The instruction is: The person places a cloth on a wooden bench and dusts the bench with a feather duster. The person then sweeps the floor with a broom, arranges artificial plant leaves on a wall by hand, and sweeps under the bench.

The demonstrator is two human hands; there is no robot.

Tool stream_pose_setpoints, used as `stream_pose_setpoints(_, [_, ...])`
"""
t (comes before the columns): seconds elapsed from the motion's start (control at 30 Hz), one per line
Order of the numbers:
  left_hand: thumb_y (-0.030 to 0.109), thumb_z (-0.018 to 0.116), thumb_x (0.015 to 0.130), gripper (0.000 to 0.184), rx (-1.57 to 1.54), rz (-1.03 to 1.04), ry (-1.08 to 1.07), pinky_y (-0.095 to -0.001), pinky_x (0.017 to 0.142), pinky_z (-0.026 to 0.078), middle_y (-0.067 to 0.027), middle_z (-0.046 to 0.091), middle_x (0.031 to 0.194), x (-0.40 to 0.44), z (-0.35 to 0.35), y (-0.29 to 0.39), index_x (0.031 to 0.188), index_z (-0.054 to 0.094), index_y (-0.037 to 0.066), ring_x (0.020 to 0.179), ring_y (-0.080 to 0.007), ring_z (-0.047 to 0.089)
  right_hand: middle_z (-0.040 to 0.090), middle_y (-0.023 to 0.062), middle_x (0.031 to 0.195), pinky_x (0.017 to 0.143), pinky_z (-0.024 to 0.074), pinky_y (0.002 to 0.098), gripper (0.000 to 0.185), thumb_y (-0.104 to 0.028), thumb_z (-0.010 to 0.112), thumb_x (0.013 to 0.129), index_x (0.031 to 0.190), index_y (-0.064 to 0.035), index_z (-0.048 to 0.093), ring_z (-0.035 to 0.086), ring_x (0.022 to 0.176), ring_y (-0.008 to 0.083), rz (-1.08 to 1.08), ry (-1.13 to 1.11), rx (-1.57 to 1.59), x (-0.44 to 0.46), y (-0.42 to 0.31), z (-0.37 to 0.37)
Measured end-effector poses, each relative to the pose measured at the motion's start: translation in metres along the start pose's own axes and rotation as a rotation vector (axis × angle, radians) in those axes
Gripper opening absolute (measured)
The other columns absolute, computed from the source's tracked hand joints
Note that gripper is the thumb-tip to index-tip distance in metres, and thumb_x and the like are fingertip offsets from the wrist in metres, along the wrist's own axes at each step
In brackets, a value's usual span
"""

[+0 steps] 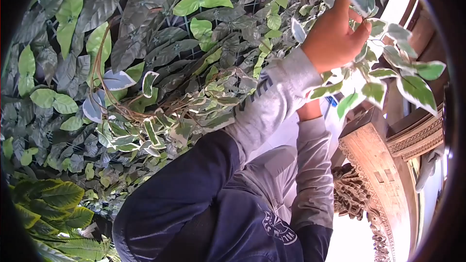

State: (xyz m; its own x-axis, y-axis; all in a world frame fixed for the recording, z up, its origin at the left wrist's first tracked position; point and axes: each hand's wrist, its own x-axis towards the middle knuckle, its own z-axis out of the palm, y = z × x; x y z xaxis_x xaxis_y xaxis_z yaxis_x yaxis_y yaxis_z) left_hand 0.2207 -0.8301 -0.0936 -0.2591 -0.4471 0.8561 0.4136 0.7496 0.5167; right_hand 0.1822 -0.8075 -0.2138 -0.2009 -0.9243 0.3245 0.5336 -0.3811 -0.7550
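Observation:
My left hand [335,36] is raised at the upper right, with thumb and fingers pinched on the stem of a variegated leaf spray [374,90]. Its leaves are green with white edges and hang below and right of the hand. Lower down, my right hand [310,110] is mostly hidden behind these leaves; only the part near the wrist shows. A small blue thing [332,101] peeks out beside it, too covered to name. To the left, a bundle of brown-stemmed variegated foliage [150,136] hangs against the leaf wall.
A wall of dark and bright green leaves [194,34] on a grid fills the left and top. Broad yellow-edged leaves [60,199] stand at the lower left. At the right is a carved wooden frame [378,165] with ornate moulding, close to my right arm.

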Motion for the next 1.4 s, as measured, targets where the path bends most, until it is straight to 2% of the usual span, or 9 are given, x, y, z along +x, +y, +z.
stream_pose_setpoints(0.23, [0.026,0.062,0.075,0.036,0.308,0.069,0.181,-0.0385,0.064,0.046,-0.0147,0.059,0.077,0.033,-0.013,-0.018,0.094,0.049,-0.001,0.07,-0.0288,0.058,0.047,0.0097,0.118,0.088,0.0413,0.0331,0.045,-0.001,0.053,0.082,0.123,-0.0008,0.036,0.048,0.106,0.0204,0.035,-0.187,-0.113,0.005,-0.018,-0.002])
stream_pose_setpoints(0.5, [0.024,0.064,0.075,0.051,0.039,-0.098,0.176,-0.0331,0.066,0.046,-0.0109,0.06,0.084,0.028,-0.024,0.02,0.113,0.041,0.0,0.073,-0.0206,0.059,0.052,0.0117,0.112,0.084,0.0442,0.0318,0.038,-0.001,0.051,0.082,0.119,0.0035,0.04,0.054,0.099,0.0204,-0.122,-0.038,-0.288,0.015,-0.025,0.023])
stream_pose_setpoints(0.63, [0.019,0.06,0.077,0.046,-0.278,0.071,0.35,-0.0309,0.076,0.041,-0.0116,0.05,0.103,-0.006,-0.034,0.028,0.114,0.039,0.002,0.09,-0.0183,0.05,0.061,0.0133,0.091,0.068,0.0481,0.0245,0.038,0.007,0.048,0.079,0.116,0.0029,0.036,0.061,0.078,0.0153,-0.186,-0.081,-0.184,0.016,-0.035,0.04])
stream_pose_setpoints(0.7, [0.01,0.057,0.077,0.038,0.245,0.375,0.542,-0.0283,0.069,0.04,-0.0118,0.043,0.107,-0.029,-0.038,0.034,0.111,0.04,0.002,0.079,-0.0157,0.048,0.061,0.0142,0.092,0.066,0.0498,0.025,0.04,0.004,0.052,0.08,0.116,0.0023,0.036,0.061,0.078,0.0155,-0.224,-0.153,-0.313,0.011,-0.039,0.045])
stream_pose_setpoints(0.73, [0.008,0.058,0.076,0.038,0.103,0.396,0.587,-0.0305,0.08,0.035,-0.0121,0.042,0.109,-0.041,-0.034,0.046,0.109,0.04,0.002,0.091,-0.0166,0.044,0.06,0.0134,0.094,0.069,0.051,0.0253,0.037,0.003,0.054,0.079,0.114,0.0017,0.04,0.061,0.081,0.0169,0.036,-0.163,0.114,0.016,-0.048,0.068])
stream_pose_setpoints(0.87, [0.007,0.063,0.064,0.038,0.031,0.549,0.752,-0.0376,0.083,0.031,-0.0153,0.043,0.104,-0.077,-0.005,0.076,0.096,0.041,0.006,0.091,-0.0215,0.041,0.06,0.0136,0.098,0.077,0.0511,0.0314,0.023,0.002,0.055,0.08,0.102,0.0031,0.049,0.061,0.087,0.0244,-0.088,-0.214,-0.106,0.028,-0.033,0.083])
stream_pose_setpoints(1.1, [0.004,0.059,0.062,0.031,-0.202,0.455,0.377,-0.0379,0.074,0.032,-0.0112,0.048,0.094,-0.119,0.027,0.098,0.089,0.048,0.011,0.083,-0.0253,0.044,0.056,0.0183,0.105,0.078,0.0504,0.0308,0.027,-0.012,0.051,0.087,0.111,0.0001,0.048,0.059,0.094,0.0278,-0.094,-0.334,-0.145,0.024,-0.024,0.123])
stream_pose_setpoints(1.17, [0.005,0.061,0.061,0.03,-0.201,0.38,0.311,-0.0372,0.074,0.032,-0.0105,0.05,0.092,-0.121,0.028,0.099,0.087,0.049,0.011,0.082,-0.0249,0.044,0.057,0.0207,0.1,0.075,0.0525,0.037,0.021,-0.007,0.052,0.086,0.085,-0.008,0.031,0.061,0.087,0.0312,-0.088,-0.341,-0.053,0.023,-0.02,0.131])
stream_pose_setpoints(1.4, [0.003,0.059,0.065,0.033,-0.22,0.351,0.194,-0.0363,0.073,0.031,-0.0085,0.049,0.09,-0.124,0.024,0.095,0.094,0.047,0.011,0.079,-0.0226,0.046,0.055,0.0228,0.106,0.075,0.052,0.0332,0.019,-0.01,0.053,0.086,0.088,-0.0067,0.034,0.06,0.09,0.0296,-0.118,-0.301,-0.018,0.019,-0.006,0.139])
